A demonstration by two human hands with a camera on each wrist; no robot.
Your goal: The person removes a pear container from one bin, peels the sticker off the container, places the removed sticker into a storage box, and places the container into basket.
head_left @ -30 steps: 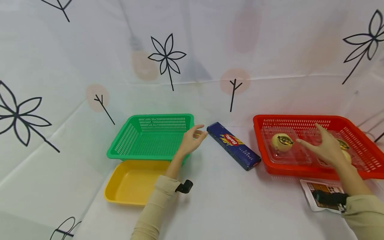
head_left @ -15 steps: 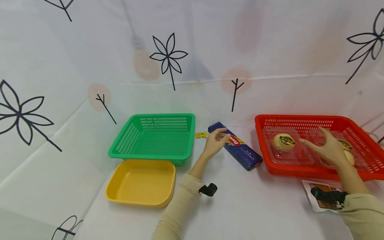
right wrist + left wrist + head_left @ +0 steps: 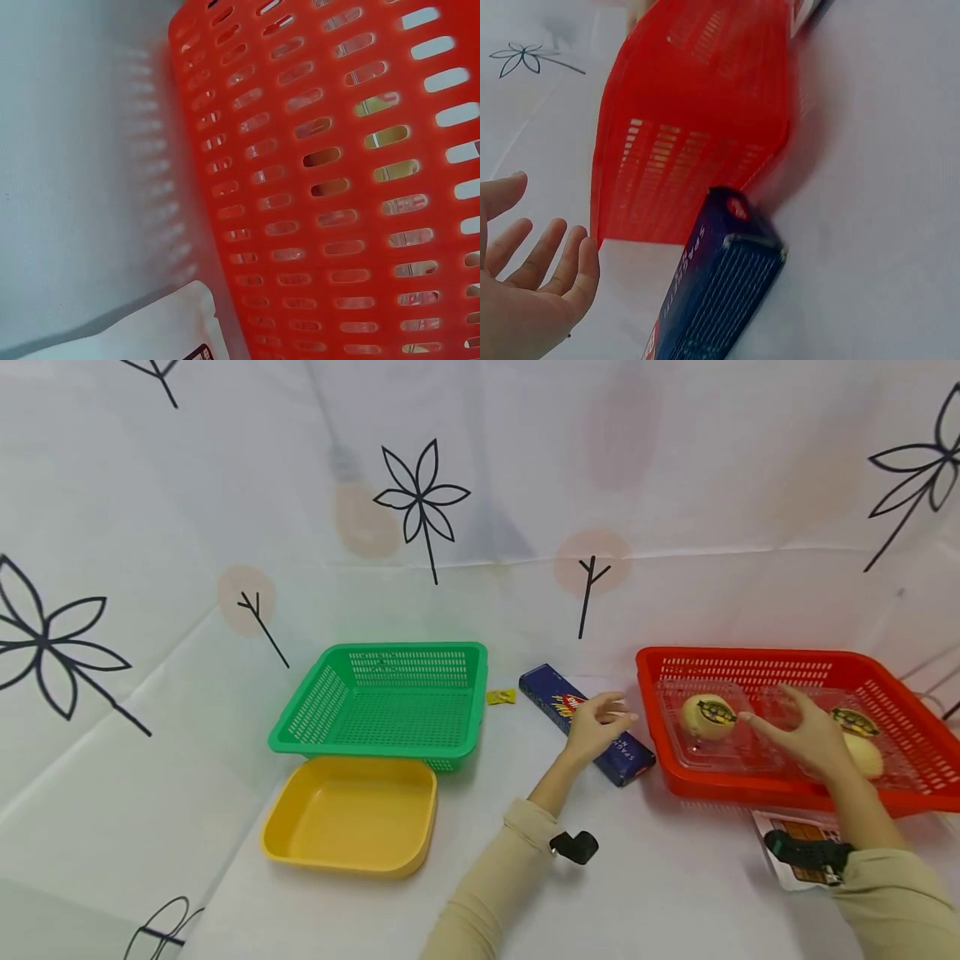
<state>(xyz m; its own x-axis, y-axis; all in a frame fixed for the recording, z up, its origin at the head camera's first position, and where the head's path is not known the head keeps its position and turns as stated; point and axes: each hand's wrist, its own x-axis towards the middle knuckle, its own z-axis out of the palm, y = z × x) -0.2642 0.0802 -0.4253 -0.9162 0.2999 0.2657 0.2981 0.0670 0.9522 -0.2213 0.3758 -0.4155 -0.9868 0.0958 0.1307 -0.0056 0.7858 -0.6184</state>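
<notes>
My left hand (image 3: 597, 727) hovers over the blue spaghetti box (image 3: 551, 697), fingers loosely bent and nothing held. In the left wrist view that hand (image 3: 544, 289) has its fingers spread beside the box (image 3: 720, 277). My right hand (image 3: 810, 739) reaches over the red basket (image 3: 720, 789), thumb and fingers apart, between two clear plastic packs. The left pack (image 3: 757, 760) holds one pale round item with a dark label (image 3: 708, 717); the right one holds more pale rounds (image 3: 862, 756), partly behind the hand. The right wrist view shows only the basket's slotted side (image 3: 322, 217), not the hand.
On the left, a green basket (image 3: 378, 752) stands behind a yellow tray (image 3: 348, 868). A small yellow sachet (image 3: 501, 697) lies right of the green basket. A brown and white packet (image 3: 795, 881) lies in front of the red basket, partly under the right wrist. Patterned cloth hangs behind.
My left hand has moved right, from the green basket's edge across the spaghetti box towards the red basket, uncovering the yellow sachet. My right hand has shifted slightly left over the red basket.
</notes>
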